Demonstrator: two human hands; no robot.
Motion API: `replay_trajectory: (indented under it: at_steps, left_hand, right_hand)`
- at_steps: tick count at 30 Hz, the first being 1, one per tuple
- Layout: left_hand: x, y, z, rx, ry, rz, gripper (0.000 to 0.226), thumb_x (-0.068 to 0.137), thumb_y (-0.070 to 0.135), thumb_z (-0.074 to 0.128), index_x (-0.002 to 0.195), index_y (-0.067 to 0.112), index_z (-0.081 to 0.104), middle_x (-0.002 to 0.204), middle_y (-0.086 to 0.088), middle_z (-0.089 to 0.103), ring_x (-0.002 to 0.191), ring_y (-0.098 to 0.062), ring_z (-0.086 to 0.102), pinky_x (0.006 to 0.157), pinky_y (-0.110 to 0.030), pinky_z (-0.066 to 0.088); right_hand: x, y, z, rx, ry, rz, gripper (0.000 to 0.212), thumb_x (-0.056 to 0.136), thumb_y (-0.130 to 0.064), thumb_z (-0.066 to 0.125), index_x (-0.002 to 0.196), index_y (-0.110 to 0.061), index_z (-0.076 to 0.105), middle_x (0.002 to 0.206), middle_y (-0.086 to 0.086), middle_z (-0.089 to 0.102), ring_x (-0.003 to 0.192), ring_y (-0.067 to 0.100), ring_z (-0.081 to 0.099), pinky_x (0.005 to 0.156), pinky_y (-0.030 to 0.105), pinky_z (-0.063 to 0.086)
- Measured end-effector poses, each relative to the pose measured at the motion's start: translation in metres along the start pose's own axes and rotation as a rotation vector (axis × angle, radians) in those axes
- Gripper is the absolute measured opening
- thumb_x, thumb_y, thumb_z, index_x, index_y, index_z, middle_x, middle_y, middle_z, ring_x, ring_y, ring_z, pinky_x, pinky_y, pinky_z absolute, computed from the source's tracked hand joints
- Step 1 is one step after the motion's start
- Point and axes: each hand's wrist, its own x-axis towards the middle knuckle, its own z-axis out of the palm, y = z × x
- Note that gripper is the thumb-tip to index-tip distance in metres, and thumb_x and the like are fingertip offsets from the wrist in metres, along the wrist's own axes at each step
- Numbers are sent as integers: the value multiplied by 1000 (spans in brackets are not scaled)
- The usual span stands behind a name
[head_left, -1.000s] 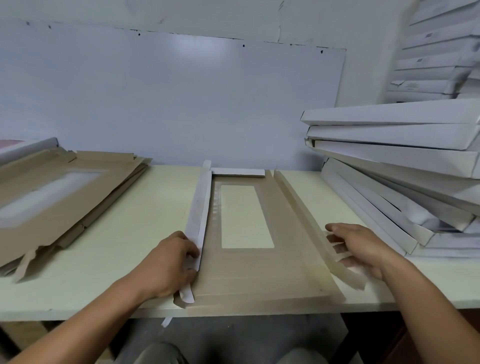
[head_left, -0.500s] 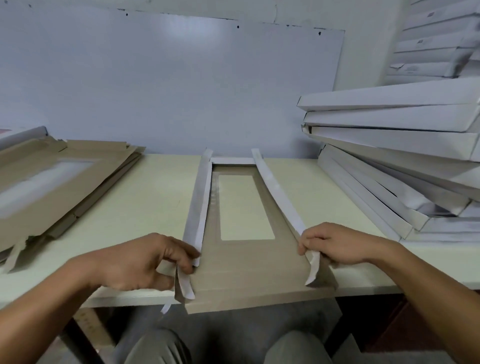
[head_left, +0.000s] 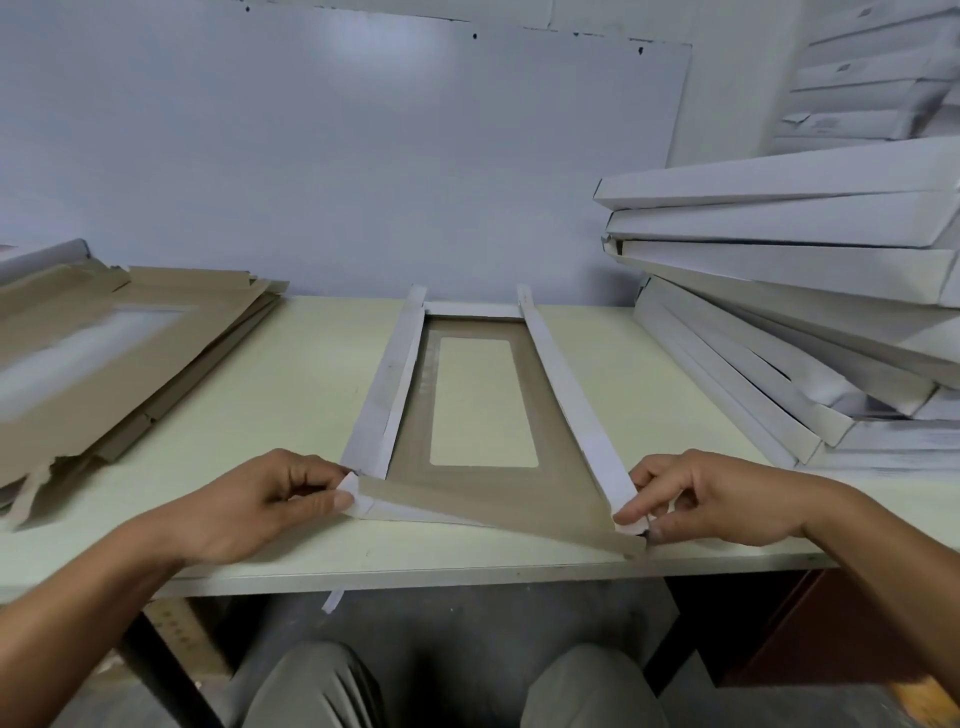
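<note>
A flat brown cardboard box blank (head_left: 498, 493) with a rectangular window cut-out lies lengthwise in the middle of the pale table (head_left: 291, 395). Its left side flap (head_left: 387, 389) and right side flap (head_left: 569, 395) are folded up, white faces showing. A short end flap stands at the far end. My left hand (head_left: 280, 499) pinches the near left corner tab of the blank. At the near right corner my right hand (head_left: 701, 499) pinches the end of the right flap and the corner tab under it. The near end flap is lifted off the table.
A stack of flat brown blanks (head_left: 104, 364) lies at the left. Folded white boxes (head_left: 805, 291) are piled high at the right, leaning toward the middle. A white board covers the wall behind. My knees show below the table's front edge.
The right flap went from flat to folded upright. Both hands slid to the near corners. The blank's near end, which hung over the table edge, now sits on the table and is raised.
</note>
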Motion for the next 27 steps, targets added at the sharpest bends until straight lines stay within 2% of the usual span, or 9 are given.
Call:
replay_trajectory:
  at_steps: [2,4,7,9,12,20,22,25,27]
  left_hand:
    - [1,2,3,31,10,13,28,101,39,49,97,26,73,91,7,68,83,-13,62,81,-27,51]
    - [1,5,3,-12,-19,4,26,101,31,47,98,27,73,91,9,68,84,-6,60,81,-25,50]
    - [-2,5,0,-27,-109,20,26,102,20,48,118,21,69,124,6,66,118,-8,58,103,-28,44]
    - [-4,5,2,115,-180,59,40,102,9,48,123,38,66,143,22,46,137,0,37,111,-18,30]
    - [-6,8,8,285,-218,91,61,98,-4,45,115,51,66,145,34,31,142,3,21,111,-9,20]
    - [-10,4,6,89,-151,75,48,93,-14,48,95,27,73,134,19,50,136,-12,40,111,-23,30]
    - [-10,3,5,60,-136,74,43,94,-11,49,94,25,71,131,15,53,133,-16,43,108,-22,32]
    - [-10,2,2,26,-147,99,23,97,9,57,103,25,72,129,11,55,132,-18,46,108,-25,34]
    - [-10,-2,1,67,-203,87,31,98,11,57,115,32,72,135,14,48,135,-14,42,110,-21,32]
  right_hand:
    - [-1,-1,0,-1,-10,-10,22,92,-26,72,107,-41,77,96,-13,56,78,-2,53,74,10,38]
    - [-3,0,-1,-14,-23,-13,22,94,-26,69,109,-41,77,98,-17,56,82,-3,54,75,9,37]
    - [-3,3,0,-18,17,11,20,96,-24,67,111,-34,76,102,-9,56,84,-5,56,78,8,39]
    - [-3,5,2,-46,28,19,20,97,-27,66,113,-35,75,100,-7,54,81,-7,55,76,6,38]
    - [-2,4,3,-88,5,23,23,96,-30,66,112,-45,73,102,-8,51,80,-4,53,77,7,38]
    - [-3,13,0,-41,6,56,26,99,-28,62,115,-46,72,100,-30,55,92,-6,56,85,8,37]
    - [-3,11,-1,-27,8,63,24,100,-29,60,109,-47,73,103,-26,57,92,-6,55,86,9,37]
    - [-1,7,1,-72,37,37,34,101,-29,57,81,-54,68,101,-15,56,89,-2,54,87,15,37]
    - [0,6,6,-101,79,10,32,101,-30,57,80,-52,67,101,-10,53,90,1,53,88,18,38]
